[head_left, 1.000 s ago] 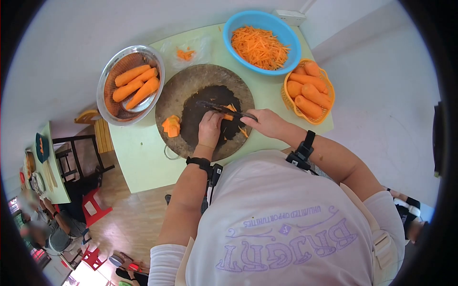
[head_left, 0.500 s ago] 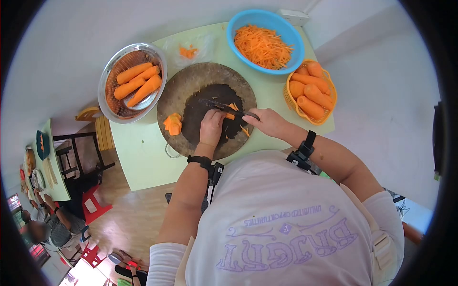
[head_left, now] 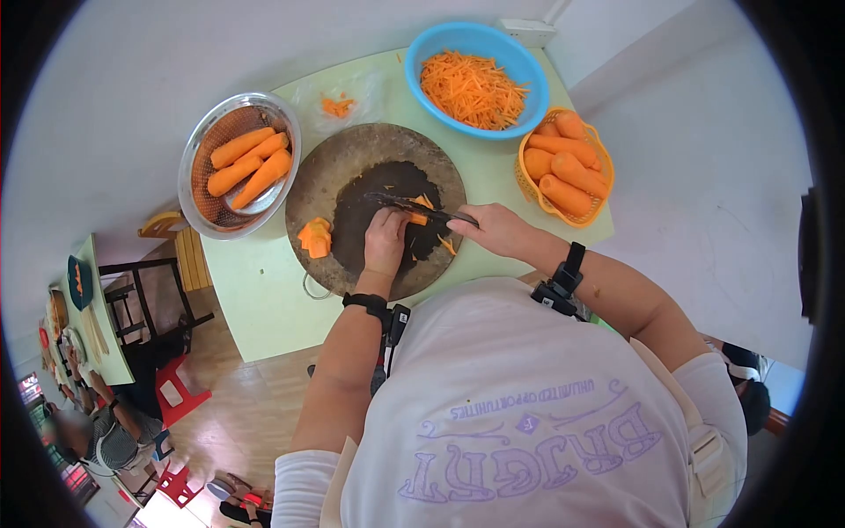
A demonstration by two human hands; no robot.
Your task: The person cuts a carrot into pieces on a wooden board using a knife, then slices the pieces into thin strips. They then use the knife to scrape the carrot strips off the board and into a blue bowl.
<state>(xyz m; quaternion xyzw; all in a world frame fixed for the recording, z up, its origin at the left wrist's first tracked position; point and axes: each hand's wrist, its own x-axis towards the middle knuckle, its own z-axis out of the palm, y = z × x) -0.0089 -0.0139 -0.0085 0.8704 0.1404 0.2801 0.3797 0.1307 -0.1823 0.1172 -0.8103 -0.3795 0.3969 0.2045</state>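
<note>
On the round wooden chopping board [head_left: 317, 176], my right hand [head_left: 495, 231] is closed around the handle of a dark-bladed knife [head_left: 414, 205]. The blade lies across the dark, worn middle of the board. My left hand [head_left: 385, 239] presses its bent fingertips on a piece of carrot [head_left: 417, 218] right beside the blade. Thin carrot strips [head_left: 447, 245] lie close to the knife and near the board's right side. A small stack of carrot slices [head_left: 315, 238] sits at the board's left edge, apart from both hands.
A metal bowl [head_left: 195, 204] with a colander and several peeled carrots stands left. At the back are a blue basin [head_left: 537, 75] of shredded carrot and a plastic bag [head_left: 363, 91] with scraps. A yellow basket [head_left: 591, 216] of carrots stands right. Another person [head_left: 114, 431] is at far left.
The whole view has shifted slightly. My hands stay at the same piece of carrot, and the knife remains across it with its blade angled a little differently.
</note>
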